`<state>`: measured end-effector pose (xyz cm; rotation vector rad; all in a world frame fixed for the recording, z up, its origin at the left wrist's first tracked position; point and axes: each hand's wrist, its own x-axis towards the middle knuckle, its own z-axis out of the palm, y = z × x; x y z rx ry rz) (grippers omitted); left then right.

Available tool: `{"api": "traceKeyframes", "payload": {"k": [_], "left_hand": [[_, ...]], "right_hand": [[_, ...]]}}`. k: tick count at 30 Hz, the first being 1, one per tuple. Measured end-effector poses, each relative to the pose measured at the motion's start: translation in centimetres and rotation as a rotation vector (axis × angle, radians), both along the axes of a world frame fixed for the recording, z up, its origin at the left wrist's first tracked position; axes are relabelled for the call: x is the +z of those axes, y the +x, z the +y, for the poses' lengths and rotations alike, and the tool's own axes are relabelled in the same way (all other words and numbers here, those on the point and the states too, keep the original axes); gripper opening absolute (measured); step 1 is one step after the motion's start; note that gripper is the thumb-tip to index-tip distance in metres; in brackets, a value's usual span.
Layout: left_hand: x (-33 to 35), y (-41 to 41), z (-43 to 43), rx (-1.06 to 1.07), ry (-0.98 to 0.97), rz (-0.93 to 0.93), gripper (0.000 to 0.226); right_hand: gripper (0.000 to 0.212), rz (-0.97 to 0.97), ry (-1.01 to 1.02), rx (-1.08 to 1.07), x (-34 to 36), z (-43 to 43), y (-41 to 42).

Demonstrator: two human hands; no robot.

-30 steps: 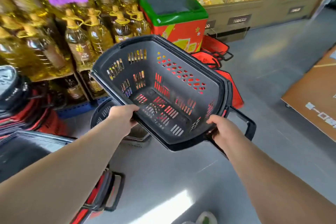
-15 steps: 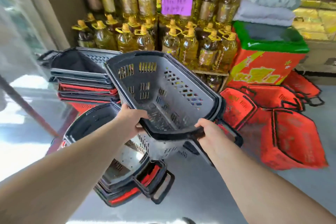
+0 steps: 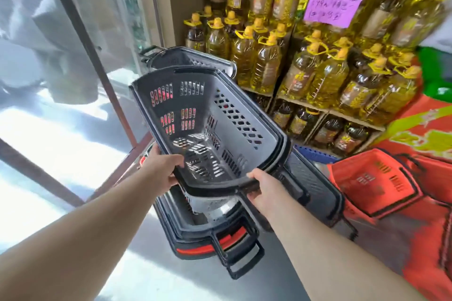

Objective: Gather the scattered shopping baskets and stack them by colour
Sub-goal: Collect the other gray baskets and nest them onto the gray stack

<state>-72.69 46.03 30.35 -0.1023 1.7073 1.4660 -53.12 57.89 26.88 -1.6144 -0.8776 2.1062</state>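
I hold the grey basket (image 3: 210, 127) tilted above the grey-and-red stack (image 3: 208, 234); left hand (image 3: 162, 170) and right hand (image 3: 265, 189) clamp its near rim, aiming to nest it; the red baskets (image 3: 374, 183) lie right of that stack.

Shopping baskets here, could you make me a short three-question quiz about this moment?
1. True or false: both hands grip the grey basket.
2. What colour is the basket on the floor at right? A red, B blue, C green.
3. What fills the shelves behind?

Key:
1. True: left hand and right hand hold its near rim.
2. A.
3. Bottles of yellow oil.
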Motion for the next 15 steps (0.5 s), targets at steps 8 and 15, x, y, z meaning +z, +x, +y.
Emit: {"api": "traceKeyframes", "payload": {"k": [8, 15], "left_hand": [[-5.7, -1.5, -2.6, -0.03, -0.045, -0.101, 0.066], [-7.0, -2.8, -0.8, -0.14, -0.307, 0.083, 0.067]], "right_hand": [[0.004, 0.007, -0.123, -0.009, -4.5, -2.3, -1.1], [0.015, 0.103, -0.227, -0.035, -6.1, -1.9, -1.7]]}}
